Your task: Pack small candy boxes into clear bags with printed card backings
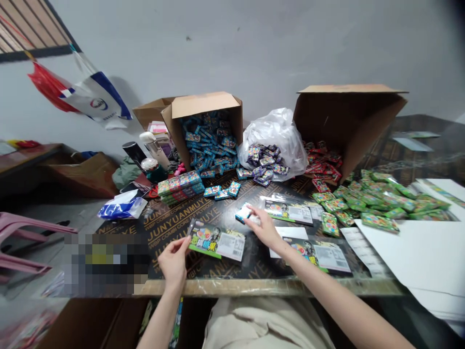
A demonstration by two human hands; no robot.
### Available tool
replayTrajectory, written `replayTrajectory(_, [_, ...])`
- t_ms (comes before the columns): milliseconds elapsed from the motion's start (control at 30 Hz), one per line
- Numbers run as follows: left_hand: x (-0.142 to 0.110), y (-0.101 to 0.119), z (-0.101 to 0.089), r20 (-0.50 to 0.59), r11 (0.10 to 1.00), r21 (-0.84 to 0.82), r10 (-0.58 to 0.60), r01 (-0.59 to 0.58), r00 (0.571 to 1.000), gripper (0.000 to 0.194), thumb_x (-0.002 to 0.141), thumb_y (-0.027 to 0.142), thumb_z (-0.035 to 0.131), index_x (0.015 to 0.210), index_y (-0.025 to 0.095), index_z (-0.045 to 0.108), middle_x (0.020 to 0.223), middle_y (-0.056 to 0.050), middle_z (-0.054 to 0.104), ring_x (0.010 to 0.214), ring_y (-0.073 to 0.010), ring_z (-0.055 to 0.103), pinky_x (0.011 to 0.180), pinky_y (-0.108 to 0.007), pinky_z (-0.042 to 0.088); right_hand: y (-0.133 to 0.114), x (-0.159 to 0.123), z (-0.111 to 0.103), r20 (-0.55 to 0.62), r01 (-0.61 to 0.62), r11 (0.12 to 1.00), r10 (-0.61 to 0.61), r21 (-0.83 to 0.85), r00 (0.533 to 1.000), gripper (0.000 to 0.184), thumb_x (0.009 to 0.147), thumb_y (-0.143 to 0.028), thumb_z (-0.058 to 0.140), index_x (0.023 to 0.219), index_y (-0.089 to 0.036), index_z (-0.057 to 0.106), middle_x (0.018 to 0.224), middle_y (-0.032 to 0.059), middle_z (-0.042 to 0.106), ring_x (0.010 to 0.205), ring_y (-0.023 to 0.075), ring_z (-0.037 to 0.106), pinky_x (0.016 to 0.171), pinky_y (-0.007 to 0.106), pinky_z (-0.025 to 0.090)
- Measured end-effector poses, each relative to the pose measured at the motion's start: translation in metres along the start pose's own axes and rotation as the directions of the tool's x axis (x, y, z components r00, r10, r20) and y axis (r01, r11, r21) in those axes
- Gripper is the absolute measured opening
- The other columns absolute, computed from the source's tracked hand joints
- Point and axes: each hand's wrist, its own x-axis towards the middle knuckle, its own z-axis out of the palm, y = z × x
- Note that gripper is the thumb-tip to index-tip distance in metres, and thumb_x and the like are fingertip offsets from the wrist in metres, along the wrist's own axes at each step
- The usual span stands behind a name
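My left hand [173, 259] pinches the left edge of a flat printed plastic pouch [217, 241], black and green with colourful pictures and a pale label panel. Just above the pouch's right end, my right hand [262, 227] grips a small blue-and-white packet [242, 213] between thumb and fingers. More printed pouches lie to the right: one behind my right hand [288, 211] and another partly under my right forearm [327, 256]. A few loose blue packets [222, 192] rest behind the hands, next to a neat stack of small packets [181, 187].
Tipped cartons hold blue packets [209, 140] and red packets [325, 162]. Between them a clear plastic bag [274, 133] spills purple packets [267, 160]. Green packets [385, 196] are heaped at right beside white sheets [428, 257]. Bottles [154, 150] stand at left; a pink stool [27, 237] is on the floor.
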Motion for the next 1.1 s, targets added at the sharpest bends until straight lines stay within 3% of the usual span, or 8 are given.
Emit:
replayTrajectory(233, [-0.028,0.015,0.001,0.164,0.886,0.345,0.267,-0.309,0.950,0.033,0.066,0.039,0.066,0.093,0.018,0.064,0.110,-0.010,0.058,0.108,-0.0275,0.052,0.097,-0.045,0.037,0.012,0.056,0.010,0.118,0.016,0.904,0.038,-0.428,0.992,0.083,0.056,-0.040,0.073,0.130,-0.023,0.040,0.106,0.0133,0.056,0.105,0.0346,0.042,0.087,0.050,0.028])
replayTrajectory(333, [-0.040,0.037,0.026,0.345,0.998,0.027,-0.069,0.063,0.936,0.038,0.069,0.040,0.065,0.097,0.015,0.060,0.100,-0.010,0.063,0.092,-0.0218,0.061,0.085,-0.038,0.048,-0.005,0.044,0.017,0.172,0.008,0.982,0.025,-0.189,0.985,0.084,0.062,-0.034,0.067,0.135,-0.024,0.027,0.104,0.0092,0.056,0.098,0.0259,0.051,0.082,0.040,0.038])
replayTrajectory(433, [-0.050,0.052,0.051,0.596,0.829,-0.197,-0.323,0.524,0.735,0.042,0.073,0.042,0.061,0.104,0.014,0.055,0.092,-0.010,0.066,0.078,-0.0177,0.065,0.073,-0.033,0.052,-0.028,0.014,0.014,0.272,-0.046,0.926,-0.062,0.374,0.960,0.090,0.068,-0.036,0.063,0.139,-0.027,0.008,0.109,0.0065,0.054,0.098,0.0196,0.055,0.080,0.032,0.044])
replayTrajectory(567, [-0.058,0.058,0.073,0.691,0.746,-0.213,-0.342,0.631,0.637,0.046,0.060,0.026,0.075,0.101,0.014,0.056,0.081,-0.004,0.067,0.064,-0.0123,0.064,0.060,-0.022,0.049,-0.046,-0.029,-0.008,0.304,0.061,0.932,-0.178,0.357,0.936,0.094,0.062,-0.034,0.070,0.138,-0.028,0.015,0.132,0.0090,0.038,0.121,0.0237,0.038,0.100,0.039,0.030])
replayTrajectory(767, [-0.062,0.055,0.080,0.727,0.944,-0.010,-0.220,0.330,0.651,0.074,0.058,0.027,0.075,0.122,0.013,0.041,0.058,0.004,0.059,0.053,-0.0127,0.059,0.057,-0.025,0.046,-0.046,-0.047,-0.038,0.287,0.325,0.942,-0.289,-0.084,0.913,0.085,0.060,-0.031,0.067,0.134,-0.025,0.026,0.130,0.0090,0.040,0.122,0.0294,0.033,0.101,0.044,0.022])
replayTrajectory(867, [-0.047,0.053,0.068,0.809,0.983,0.120,-0.018,-0.136,0.587,0.078,0.062,0.033,0.071,0.130,0.019,0.036,0.089,-0.007,0.066,0.086,-0.0222,0.062,0.081,-0.040,0.044,-0.036,-0.047,-0.042,0.213,0.315,0.931,-0.275,-0.184,0.938,0.075,0.058,-0.028,0.062,0.128,-0.025,0.035,0.120,0.0078,0.048,0.113,0.0290,0.042,0.097,0.043,0.024])
replayTrajectory(967, [-0.023,0.044,0.051,0.907,0.719,0.232,0.083,-0.656,0.413,0.087,0.052,0.033,0.076,0.130,0.030,0.038,0.133,-0.011,0.044,0.126,-0.0314,0.034,0.103,-0.054,0.015,-0.021,-0.048,-0.044,0.110,0.255,0.924,-0.233,-0.284,0.966,0.070,0.059,-0.029,0.060,0.125,-0.024,0.037,0.118,0.0082,0.050,0.110,0.0292,0.043,0.095,0.043,0.023])
replayTrajectory(1100, [-0.010,0.025,0.043,0.945,0.485,0.266,0.040,-0.833,0.325,0.093,0.055,0.028,0.073,0.135,0.030,0.025,0.131,-0.009,0.045,0.122,-0.0284,0.039,0.105,-0.056,0.005,-0.006,-0.050,-0.038,0.131,0.230,0.908,-0.196,-0.350,0.972,0.069,0.061,-0.028,0.061,0.126,-0.024,0.036,0.118,0.0080,0.052,0.109,0.0282,0.045,0.097,0.045,0.019])
